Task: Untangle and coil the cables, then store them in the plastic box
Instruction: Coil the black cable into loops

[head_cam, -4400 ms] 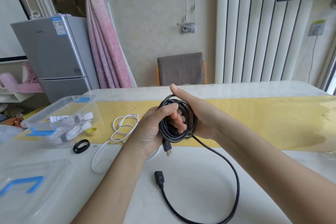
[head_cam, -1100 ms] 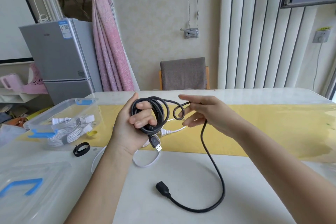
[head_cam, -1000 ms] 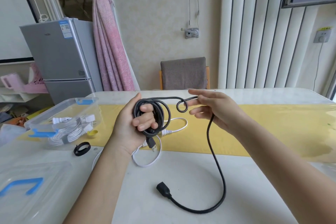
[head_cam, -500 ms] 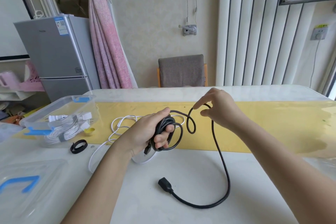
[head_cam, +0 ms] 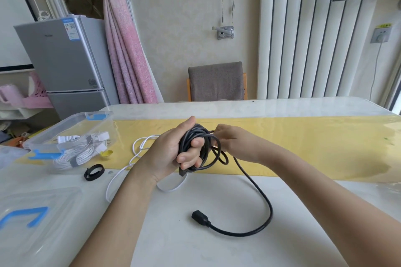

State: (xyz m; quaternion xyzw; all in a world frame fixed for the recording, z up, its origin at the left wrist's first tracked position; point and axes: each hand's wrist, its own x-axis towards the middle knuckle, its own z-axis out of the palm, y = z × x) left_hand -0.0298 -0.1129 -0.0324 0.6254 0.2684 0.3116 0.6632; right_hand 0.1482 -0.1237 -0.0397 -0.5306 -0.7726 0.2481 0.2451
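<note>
Black cable (head_cam: 196,149) is bunched in loops above the counter (head_cam: 173,234), the left hand (head_cam: 171,151) clenched around the coil while the right hand (head_cam: 234,141) pinches a strand beside it. Its loose tail curves down to a plug end (head_cam: 198,216) lying on the counter. The plastic box (head_cam: 65,136), far left, holds white coiled cables (head_cam: 80,147).

Two bare forearms in view, no sleeves showing. Left hand (head_cam: 171,154) and right hand (head_cam: 236,144) without gloves, rings, watch or wristbands. Short plain fingernails, no polish.
</note>
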